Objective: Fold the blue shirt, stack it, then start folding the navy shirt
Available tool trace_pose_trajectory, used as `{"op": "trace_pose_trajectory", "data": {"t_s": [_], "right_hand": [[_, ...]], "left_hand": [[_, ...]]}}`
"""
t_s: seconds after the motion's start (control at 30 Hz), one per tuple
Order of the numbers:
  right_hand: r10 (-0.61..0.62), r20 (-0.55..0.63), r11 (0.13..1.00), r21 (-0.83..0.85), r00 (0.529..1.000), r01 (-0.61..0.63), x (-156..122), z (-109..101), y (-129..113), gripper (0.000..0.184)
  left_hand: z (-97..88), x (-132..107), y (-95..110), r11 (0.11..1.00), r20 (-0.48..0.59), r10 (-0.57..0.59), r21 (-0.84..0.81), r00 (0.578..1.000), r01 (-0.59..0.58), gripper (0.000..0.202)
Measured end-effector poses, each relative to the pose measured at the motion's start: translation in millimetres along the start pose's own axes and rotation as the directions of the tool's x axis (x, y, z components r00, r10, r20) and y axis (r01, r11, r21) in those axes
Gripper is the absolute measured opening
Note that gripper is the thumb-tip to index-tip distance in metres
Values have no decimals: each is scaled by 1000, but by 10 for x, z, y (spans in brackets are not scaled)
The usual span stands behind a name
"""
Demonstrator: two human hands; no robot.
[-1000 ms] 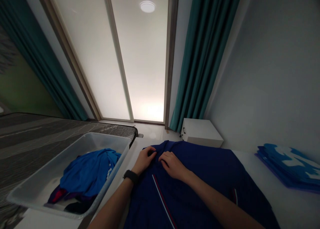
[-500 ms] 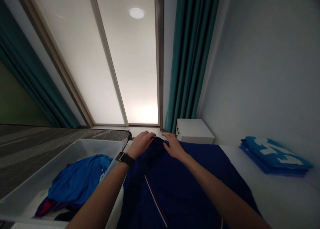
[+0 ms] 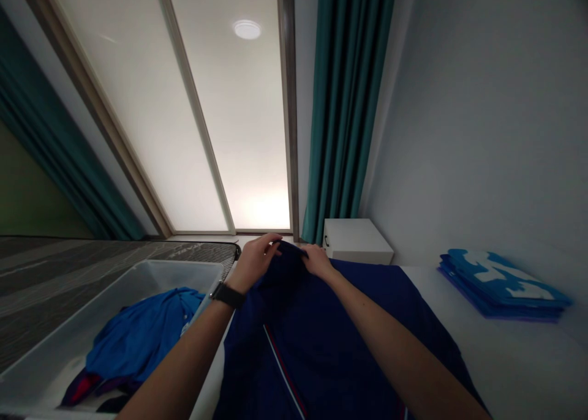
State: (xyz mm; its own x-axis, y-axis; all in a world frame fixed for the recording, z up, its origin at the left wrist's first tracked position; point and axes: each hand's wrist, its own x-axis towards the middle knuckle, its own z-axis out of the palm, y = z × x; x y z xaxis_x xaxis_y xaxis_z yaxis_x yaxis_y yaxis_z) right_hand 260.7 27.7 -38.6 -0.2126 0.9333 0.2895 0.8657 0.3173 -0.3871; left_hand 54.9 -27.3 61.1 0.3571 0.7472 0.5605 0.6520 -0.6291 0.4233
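Observation:
A navy blue garment [image 3: 340,328] with a thin red and white stripe down its front lies spread before me. Its far edge, which looks like the collar, is lifted a little between my hands. My left hand [image 3: 254,262], wearing a black watch on the wrist, is closed on the left end of that edge. On the right end, my right hand [image 3: 316,261] pinches the cloth between thumb and fingers. Some of the fingertips are hidden by the fabric and by the hands themselves.
A translucent plastic bin [image 3: 151,272] on the left holds a crumpled blue garment [image 3: 142,334] and darker clothes. Folded blue clothes [image 3: 505,285] are stacked on the white surface [image 3: 500,359] at right. Beyond stand a white cabinet [image 3: 356,236] and a teal curtain [image 3: 351,101].
My hands have closed on the garment's far edge, where the fingers were looser before. That edge is raised slightly higher and stretched between them.

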Motion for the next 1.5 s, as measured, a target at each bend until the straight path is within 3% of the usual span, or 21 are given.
{"op": "trace_pose_trajectory", "data": {"t_s": [0.17,0.33,0.53,0.7,0.8,1.0,1.13,1.27,1.37,1.5], "right_hand": [[9,-10,1000,-5,1000,-9,0,43,150,17],[-9,-39,1000,-5,999,8,71,23,191,18],[23,-37,999,-26,999,-24,171,40,187,22],[96,-13,993,-62,995,-97,222,49,248,31],[158,-3,983,-91,987,-158,251,72,325,35],[234,17,961,-156,972,-228,168,162,474,28],[247,-51,951,-178,968,-252,61,107,521,32],[244,-154,946,-180,957,-270,-9,-121,462,39],[181,-213,957,-188,960,-222,-119,-358,319,40],[-78,-207,960,-280,975,17,-413,-558,44,34]], "left_hand": [[109,-7,-347,992,-90,-129,-27,988,127,19],[166,178,-628,990,-139,-134,27,981,139,16],[143,473,-654,996,-204,-70,43,977,80,17],[186,528,-673,999,-253,2,33,967,7,17],[242,469,-692,999,-277,-51,-29,960,45,16],[486,108,-708,945,-286,-290,-233,913,227,15],[650,-172,-753,932,-192,-345,-184,919,312,16],[710,-331,-765,938,-133,-338,-131,932,322,13],[700,-382,-729,943,-109,-325,-113,939,313,12],[679,-425,-626,959,-65,-273,-89,960,267,13]]}}
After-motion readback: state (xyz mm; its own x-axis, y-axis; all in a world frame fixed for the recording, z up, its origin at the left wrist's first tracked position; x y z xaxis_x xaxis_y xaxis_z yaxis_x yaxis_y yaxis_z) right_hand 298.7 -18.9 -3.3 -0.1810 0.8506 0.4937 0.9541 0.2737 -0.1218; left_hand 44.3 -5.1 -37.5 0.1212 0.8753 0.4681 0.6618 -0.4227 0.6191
